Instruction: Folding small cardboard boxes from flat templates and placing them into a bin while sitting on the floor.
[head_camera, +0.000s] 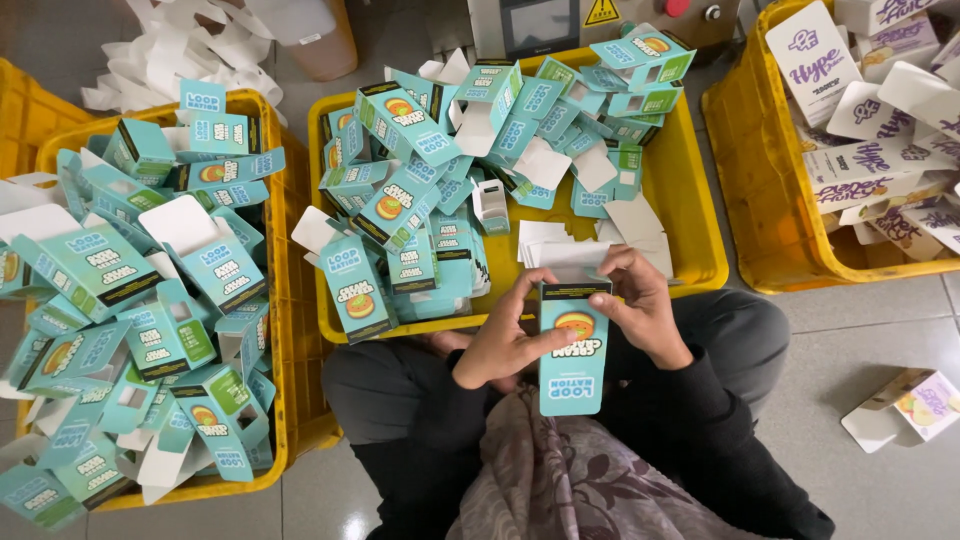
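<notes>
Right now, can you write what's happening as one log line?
left hand: holds teal carton | right hand: pinches its top flap | middle yellow crate: same cartons | floor: one white carton

The left hand (505, 345) hides part of the teal box (573, 345), and the right hand (640, 310) covers its far top corner, so the flap there cannot be seen. The yellow crate (40, 150) on the left runs off the picture's edge. So does the right crate (760, 250) with the white and purple boxes (880, 160). The grey machine (560, 20) at the far side is cut off at the top. The small print is too tiny to tell.
</notes>
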